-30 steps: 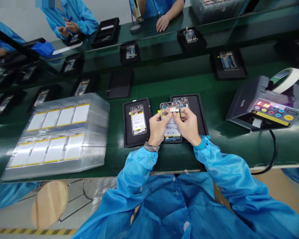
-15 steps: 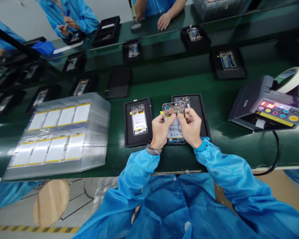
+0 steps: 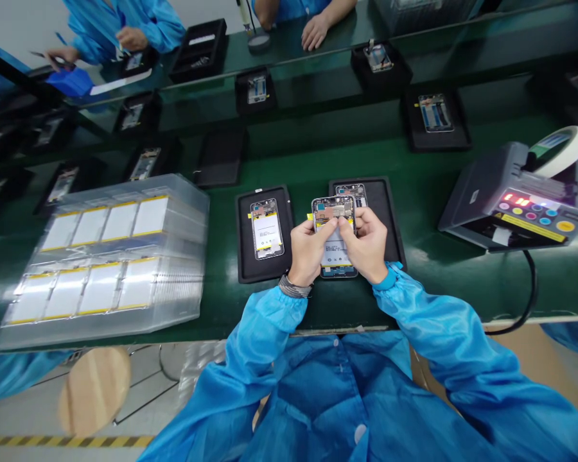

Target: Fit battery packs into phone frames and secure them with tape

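Green bench (image 3: 289, 163) – black trays (image 3: 248, 271), clear tray stack (image 3: 187, 256), tape dispenser (image 3: 484, 192)

Electronics assembly workshop: long glossy green table (image 3: 293, 160), workers (image 3: 315, 32) in shiny blue smocks (image 3: 161, 31), flat black trays (image 3: 248, 268) bearing opened silver-rimmed phones (image 3: 267, 230), stacked clear plastic trays (image 3: 185, 253) (white rectangular batteries (image 3: 151, 217) inside).

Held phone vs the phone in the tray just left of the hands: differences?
The held phone is gripped by the left hand and right hand; the tray phone lies untouched in its black tray.
Thumbs partly cover the held phone; the tray phone is uncovered.
The held phone looks larger in view than the tray phone.
Shared: open backs, white packs with yellow ends.
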Action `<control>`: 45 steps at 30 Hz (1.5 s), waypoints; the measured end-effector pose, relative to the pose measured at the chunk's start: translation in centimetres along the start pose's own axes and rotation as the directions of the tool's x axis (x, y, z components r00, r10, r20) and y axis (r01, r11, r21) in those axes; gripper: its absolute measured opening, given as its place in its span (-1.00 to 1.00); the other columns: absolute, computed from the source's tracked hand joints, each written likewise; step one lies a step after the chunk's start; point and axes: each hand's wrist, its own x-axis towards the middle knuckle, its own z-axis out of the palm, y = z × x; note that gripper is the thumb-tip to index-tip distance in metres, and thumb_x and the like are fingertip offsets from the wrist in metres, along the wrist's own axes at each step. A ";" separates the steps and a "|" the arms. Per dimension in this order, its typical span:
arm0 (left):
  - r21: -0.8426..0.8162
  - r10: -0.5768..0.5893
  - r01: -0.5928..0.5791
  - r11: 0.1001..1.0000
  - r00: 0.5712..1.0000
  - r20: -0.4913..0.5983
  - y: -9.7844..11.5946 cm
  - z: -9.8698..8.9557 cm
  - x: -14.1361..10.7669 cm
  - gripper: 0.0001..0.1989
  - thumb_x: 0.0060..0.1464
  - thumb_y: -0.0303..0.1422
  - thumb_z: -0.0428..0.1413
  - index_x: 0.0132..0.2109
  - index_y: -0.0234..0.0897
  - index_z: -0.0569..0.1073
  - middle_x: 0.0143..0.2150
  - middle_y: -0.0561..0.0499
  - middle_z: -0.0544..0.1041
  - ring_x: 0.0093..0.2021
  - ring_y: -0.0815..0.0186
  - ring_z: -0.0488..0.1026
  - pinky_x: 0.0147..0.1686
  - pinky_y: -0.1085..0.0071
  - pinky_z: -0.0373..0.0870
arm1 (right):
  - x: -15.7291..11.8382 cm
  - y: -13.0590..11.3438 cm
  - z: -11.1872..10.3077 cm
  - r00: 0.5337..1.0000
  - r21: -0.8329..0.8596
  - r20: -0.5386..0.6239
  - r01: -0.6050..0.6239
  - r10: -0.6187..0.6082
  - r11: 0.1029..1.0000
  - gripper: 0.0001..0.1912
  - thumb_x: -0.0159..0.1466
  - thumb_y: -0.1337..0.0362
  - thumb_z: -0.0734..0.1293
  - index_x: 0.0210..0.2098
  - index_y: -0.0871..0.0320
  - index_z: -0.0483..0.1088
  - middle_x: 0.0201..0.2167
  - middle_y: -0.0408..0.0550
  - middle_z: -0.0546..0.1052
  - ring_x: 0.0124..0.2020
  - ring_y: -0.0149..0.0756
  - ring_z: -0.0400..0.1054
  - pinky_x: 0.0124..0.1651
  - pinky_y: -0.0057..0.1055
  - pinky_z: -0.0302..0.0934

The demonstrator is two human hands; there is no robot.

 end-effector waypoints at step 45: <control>0.092 -0.081 0.050 0.995 0.924 0.373 0.2 -1.0 0.8 -0.55 -0.11 -0.20 0.42 -0.10 -0.33 0.55 -0.16 -0.14 0.67 -0.15 0.09 0.63 -0.22 0.29 0.57 | -2.6 -6.1 -21.6 0.745 -0.034 -0.617 -0.347 0.254 0.937 -0.72 0.09 0.18 0.57 -0.49 0.22 0.46 -0.64 -0.03 0.48 -0.69 -0.39 0.35 -0.71 -0.56 0.16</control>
